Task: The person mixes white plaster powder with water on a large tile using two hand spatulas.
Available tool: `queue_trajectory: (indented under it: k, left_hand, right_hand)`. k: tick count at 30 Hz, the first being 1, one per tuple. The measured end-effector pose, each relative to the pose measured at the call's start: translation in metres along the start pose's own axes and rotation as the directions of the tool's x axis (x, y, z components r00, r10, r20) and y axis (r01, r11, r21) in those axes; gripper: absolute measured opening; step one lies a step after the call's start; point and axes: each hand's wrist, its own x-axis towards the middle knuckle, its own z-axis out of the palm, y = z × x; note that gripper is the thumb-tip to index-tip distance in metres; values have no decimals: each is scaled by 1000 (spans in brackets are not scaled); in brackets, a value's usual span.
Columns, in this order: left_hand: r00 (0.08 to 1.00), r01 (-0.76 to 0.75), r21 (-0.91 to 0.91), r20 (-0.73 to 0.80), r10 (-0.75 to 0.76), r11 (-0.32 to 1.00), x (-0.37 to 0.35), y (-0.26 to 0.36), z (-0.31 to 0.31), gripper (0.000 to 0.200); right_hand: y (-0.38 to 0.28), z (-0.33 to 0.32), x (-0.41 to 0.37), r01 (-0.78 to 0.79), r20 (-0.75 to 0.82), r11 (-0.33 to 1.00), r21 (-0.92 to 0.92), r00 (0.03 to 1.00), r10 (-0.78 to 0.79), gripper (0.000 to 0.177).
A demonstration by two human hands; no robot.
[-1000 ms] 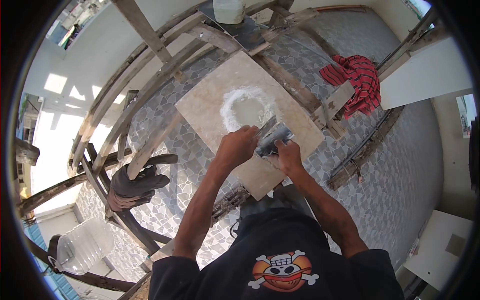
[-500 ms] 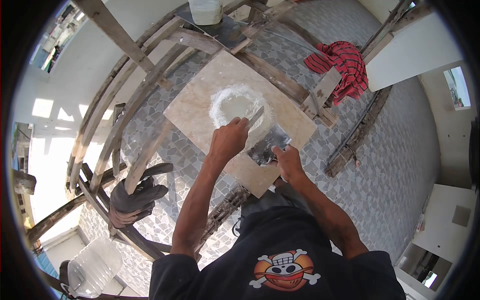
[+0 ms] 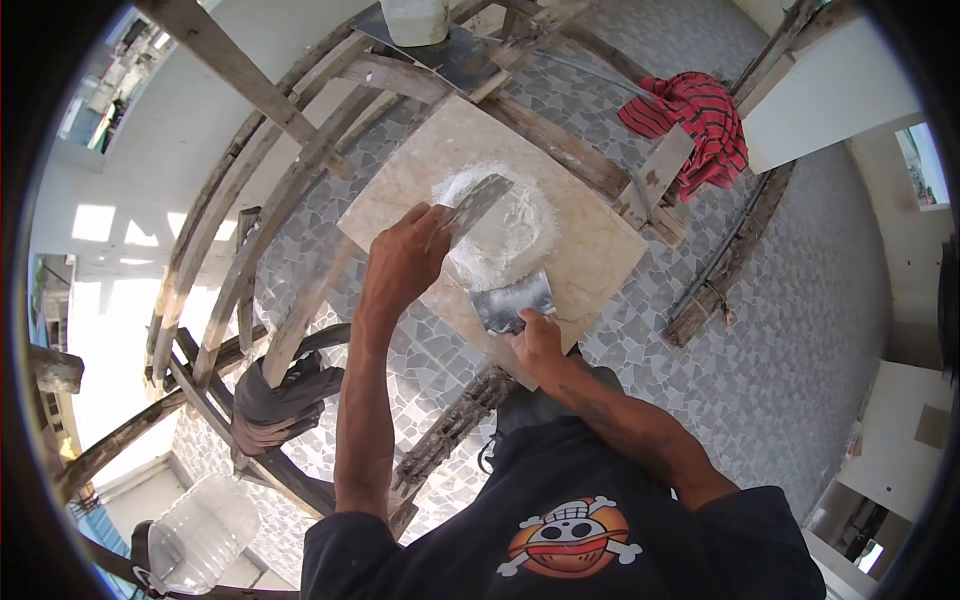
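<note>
A ring of white powder [image 3: 540, 225] with a wet-looking pale middle lies on a square beige tile [image 3: 600, 250]. My left hand [image 3: 408, 255] is closed on a scraper [image 3: 480, 205], whose long blade reaches over the left and far part of the powder. In my right hand [image 3: 537, 342] is a wide metal putty knife [image 3: 512, 300], smeared with white. Its blade rests at the near edge of the powder, on or just above the tile. The handle of the left tool is hidden by my fingers.
Rough wooden beams [image 3: 560, 150] surround the tile. A white container [image 3: 415, 22] stands on a dark board [image 3: 440, 62] at the back. A red striped cloth [image 3: 705, 125] hangs at right, a dark cloth [image 3: 285, 400] at left. A clear plastic jug [image 3: 200, 535] sits lower left.
My left hand has moved left, and its scraper now lies broadside over the powder. My right hand has shifted left, bringing the putty knife to the powder's near edge. The powder's middle looks more disturbed.
</note>
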Motion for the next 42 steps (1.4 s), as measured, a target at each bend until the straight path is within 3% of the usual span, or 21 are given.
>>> queue_trajectory:
  k: [3, 12, 15, 22, 26, 33, 36, 42]
  left_hand:
    - [1000, 4, 17, -17, -4, 1000, -7, 0, -8, 23]
    - [999, -18, 15, 41, 17, 1000, -23, -4, -4, 22]
    - [992, -29, 59, 122, 21, 998, -21, 2, 4, 21]
    - [952, -65, 84, 304, 36, 994, -9, 12, 44, 17]
    - [951, -100, 35, 297, 85, 994, -4, 17, 65, 16]
    - [954, -89, 182, 299, 31, 979, 10, 20, 84, 15]
    - [968, -21, 150, 249, -17, 988, 11, 18, 77, 16]
    - [989, 77, 49, 124, -82, 996, 11, 16, 57, 28]
  right_hand:
    - [1, 14, -8, 13, 69, 995, 95, 997, -20, 28]
    - [-19, 45, -18, 67, 69, 994, 81, 995, -73, 26]
    - [-27, 53, -15, 111, 2, 994, 3, 994, -111, 24]
    - [-58, 65, -25, 182, 79, 937, -298, 983, -166, 20]
    - [-74, 60, -24, 254, 139, 866, -430, 967, -214, 20]
    - [-94, 36, -29, 307, 130, 818, -485, 951, -280, 27]
    - [-108, 14, -22, 259, 75, 765, -589, 960, -268, 28]
    - [-125, -26, 13, 137, 2, 810, -571, 986, -165, 26]
